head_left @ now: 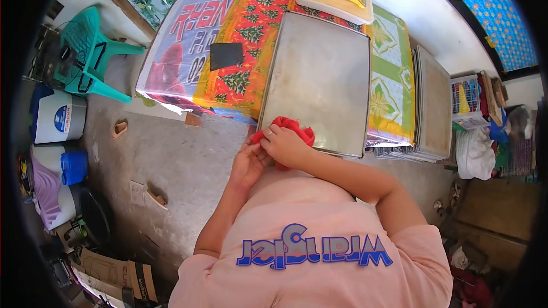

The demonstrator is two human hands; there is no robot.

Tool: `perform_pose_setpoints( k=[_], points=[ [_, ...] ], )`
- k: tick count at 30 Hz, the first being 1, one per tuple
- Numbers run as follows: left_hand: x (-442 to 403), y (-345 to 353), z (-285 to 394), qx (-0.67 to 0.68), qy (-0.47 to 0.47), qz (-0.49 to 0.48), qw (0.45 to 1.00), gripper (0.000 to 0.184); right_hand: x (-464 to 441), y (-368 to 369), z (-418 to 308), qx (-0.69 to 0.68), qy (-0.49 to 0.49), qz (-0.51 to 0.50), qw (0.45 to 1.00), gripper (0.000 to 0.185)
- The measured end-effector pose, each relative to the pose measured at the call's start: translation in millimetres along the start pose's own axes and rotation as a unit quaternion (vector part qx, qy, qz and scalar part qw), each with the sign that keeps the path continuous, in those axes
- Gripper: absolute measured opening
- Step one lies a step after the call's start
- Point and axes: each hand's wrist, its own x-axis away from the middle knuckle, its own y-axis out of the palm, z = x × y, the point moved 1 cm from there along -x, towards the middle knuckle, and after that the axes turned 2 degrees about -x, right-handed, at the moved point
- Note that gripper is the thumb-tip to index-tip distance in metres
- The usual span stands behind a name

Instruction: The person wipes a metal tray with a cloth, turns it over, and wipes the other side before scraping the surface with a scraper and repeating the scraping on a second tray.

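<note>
Pink shirt being nearest, red cloth was seen pinched in the bent fingers of the left hand and right hand, by the near edge of the metal tray, and was judged light, limp, best held by bunched folds.

One red cloth was counted, one tray and one black square on the surface, and one green chair.
</note>
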Motion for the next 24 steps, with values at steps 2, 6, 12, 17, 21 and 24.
perform_pose_setpoints(
  k=[2,6,12,17,21,24],
  points=[
    [-5.5,-0.7,-1.0,0.007,0.001,0.026,1.000,0.034,14.6,-6.7,2.3,0.015,0.019,-0.008,1.000,0.015],
    [-4.5,8.9,1.3,-0.013,-0.010,0.069,0.997,0.031,45.0,-20.0,7.6,0.008,0.083,-0.046,0.996,0.015],
    [-6.4,2.1,-2.2,-0.025,0.005,0.092,0.995,0.032,123.8,-42.8,28.4,-0.019,0.259,-0.108,0.960,0.023],
    [-4.4,6.3,0.8,-0.030,0.001,0.092,0.995,0.036,206.6,-69.6,43.0,-0.026,0.406,-0.086,0.909,0.012],
    [-5.9,10.0,7.9,-0.038,0.019,0.097,0.994,0.043,237.5,-100.6,58.6,0.066,0.486,-0.161,0.856,0.012],
    [-13.6,1.5,18.8,-0.052,0.074,0.089,0.992,0.046,238.8,-106.1,70.2,0.077,0.515,-0.023,0.854,0.014]
  ],
)
